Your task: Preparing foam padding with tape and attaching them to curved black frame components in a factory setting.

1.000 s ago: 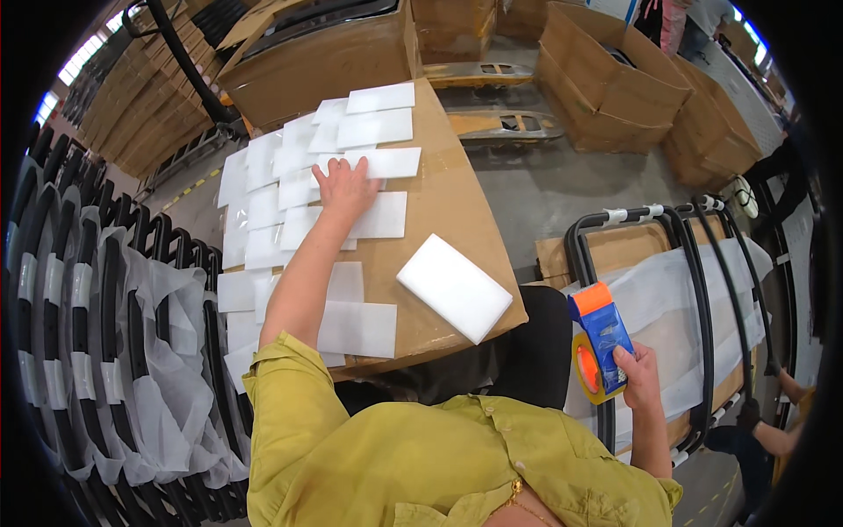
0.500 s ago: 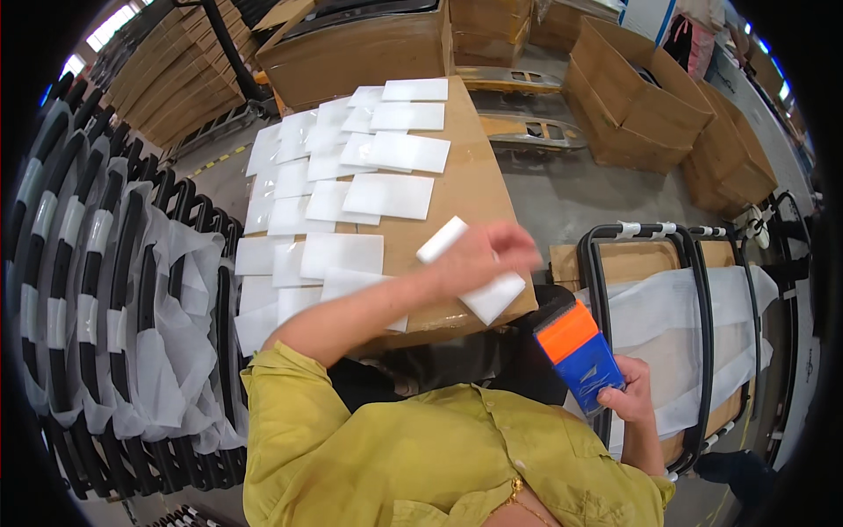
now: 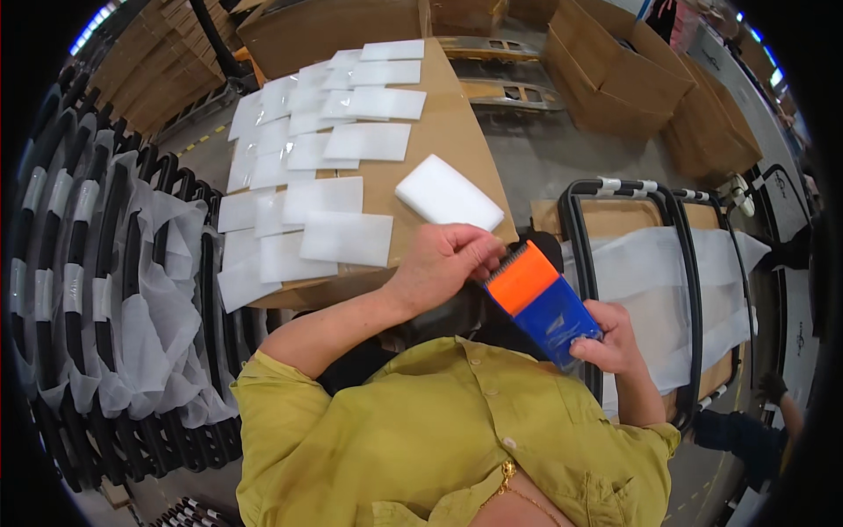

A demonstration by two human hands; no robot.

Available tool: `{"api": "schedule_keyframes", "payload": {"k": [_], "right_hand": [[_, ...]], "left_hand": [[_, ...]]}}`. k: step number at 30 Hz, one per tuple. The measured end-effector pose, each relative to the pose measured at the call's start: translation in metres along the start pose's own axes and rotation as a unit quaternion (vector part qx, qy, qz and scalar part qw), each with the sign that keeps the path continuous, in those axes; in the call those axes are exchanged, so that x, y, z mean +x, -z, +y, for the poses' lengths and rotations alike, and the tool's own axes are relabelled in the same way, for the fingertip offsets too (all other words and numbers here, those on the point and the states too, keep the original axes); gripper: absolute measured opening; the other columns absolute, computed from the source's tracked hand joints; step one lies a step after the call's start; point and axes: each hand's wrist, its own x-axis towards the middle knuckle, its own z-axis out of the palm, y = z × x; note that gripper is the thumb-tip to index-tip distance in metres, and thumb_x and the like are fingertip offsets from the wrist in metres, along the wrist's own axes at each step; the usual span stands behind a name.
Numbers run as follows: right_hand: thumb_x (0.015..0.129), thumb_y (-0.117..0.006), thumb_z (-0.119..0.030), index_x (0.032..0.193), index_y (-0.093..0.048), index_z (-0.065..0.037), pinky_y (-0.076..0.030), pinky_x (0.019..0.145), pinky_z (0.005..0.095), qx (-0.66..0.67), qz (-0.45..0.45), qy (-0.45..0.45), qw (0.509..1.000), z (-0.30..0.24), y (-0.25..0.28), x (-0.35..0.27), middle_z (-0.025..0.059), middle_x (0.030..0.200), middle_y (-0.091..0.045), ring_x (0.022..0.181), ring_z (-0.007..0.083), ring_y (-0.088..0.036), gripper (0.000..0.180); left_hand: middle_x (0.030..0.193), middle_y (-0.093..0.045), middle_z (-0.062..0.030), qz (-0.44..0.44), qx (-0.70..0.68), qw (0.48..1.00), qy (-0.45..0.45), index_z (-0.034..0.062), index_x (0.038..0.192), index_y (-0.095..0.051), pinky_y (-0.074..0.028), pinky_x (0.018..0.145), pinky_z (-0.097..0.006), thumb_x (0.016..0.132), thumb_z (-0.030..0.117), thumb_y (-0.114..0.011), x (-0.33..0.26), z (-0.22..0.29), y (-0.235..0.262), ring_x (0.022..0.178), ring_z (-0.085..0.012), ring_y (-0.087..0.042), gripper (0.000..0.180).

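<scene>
My right hand grips a blue and orange tape dispenser, thumb on top, its toothed orange end tilted up to the left. My left hand is closed in a pinch right at those teeth. Whatever thin thing lies between its fingertips is too small to make out. Just beyond my left hand a thick white foam pad, perhaps a small stack, lies on the brown cardboard tabletop. Overlapping rows of thin white foam sheets cover the left part of that top, and shiny clear strips show on some.
Black tubular frames with white wrapping stand close on the left. More black frames with white sheeting are on the right. Large cardboard cartons and a yellowish pallet jack are behind. Another person's arm shows at far right.
My left hand has come back from the foam pad to the dispenser's toothed end and pinches there. The dispenser has moved left and up. The foam pad, earlier partly covered by my hand, is uncovered.
</scene>
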Motion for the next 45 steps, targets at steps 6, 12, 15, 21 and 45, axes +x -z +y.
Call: {"api": "schedule_keyframes", "payload": {"k": [6,12,15,21,45], "right_hand": [[0.068,-0.07,-0.021,0.089,-0.061,0.004,-0.042,0.056,0.0217,0.019,-0.019,-0.09,0.996,0.014,0.01,-0.029,0.0019,0.066,-0.057,0.061,0.0057,-0.05,0.034],[0.066,-0.071,-0.032,0.077,-0.058,0.003,-0.037,0.048,0.0214,0.053,0.029,-0.036,0.997,0.007,0.006,-0.011,0.0017,0.062,-0.056,0.054,0.0059,-0.048,0.039],[0.066,-0.071,-0.031,0.08,-0.058,0.004,-0.036,0.046,0.0208,0.01,-0.002,0.0,1.0,0.0,0.007,-0.007,0.0024,0.062,-0.056,0.052,0.0057,-0.048,0.039],[0.067,-0.07,-0.029,0.08,-0.058,0.003,-0.036,0.046,0.0202,-0.002,-0.017,-0.001,1.0,0.0,0.002,-0.001,0.002,0.062,-0.056,0.052,0.0058,-0.047,0.037],[0.073,-0.066,-0.029,0.091,-0.059,0.004,-0.045,0.064,0.0215,0.131,-0.003,-0.182,0.975,0.024,0.006,0.063,0.0056,0.078,-0.061,0.068,0.0082,-0.056,0.038]], "left_hand": [[0.067,-0.058,-0.0036,0.259,0.093,0.958,-0.075,-0.0006,0.08,-0.059,-0.043,0.055,-0.02,0.088,0.022,-0.048,0.032,-0.007,0.081,0.06,-0.0081,-0.053,0.026],[0.084,-0.06,-0.0061,0.023,-0.053,0.998,0.011,-0.0007,0.096,-0.057,-0.045,0.065,-0.022,0.089,0.026,-0.048,0.016,-0.025,0.016,0.071,-0.0097,-0.055,0.029],[0.083,-0.058,-0.0028,-0.106,-0.267,0.948,0.141,0.0021,0.096,-0.057,-0.045,0.062,-0.021,0.087,0.031,-0.051,0.005,-0.02,-0.001,0.073,-0.0084,-0.054,0.031],[0.071,-0.058,-0.0019,-0.086,-0.165,0.981,0.045,0.0012,0.084,-0.061,-0.044,0.058,-0.02,0.082,0.02,-0.06,-0.002,-0.029,-0.006,0.064,-0.0073,-0.053,0.019],[0.1,-0.056,-0.0115,0.418,0.537,0.67,-0.297,0.0022,0.084,-0.058,-0.044,0.064,-0.031,0.077,0.025,-0.06,0.056,-0.058,0.061,0.08,-0.0248,-0.055,0.024]]}}
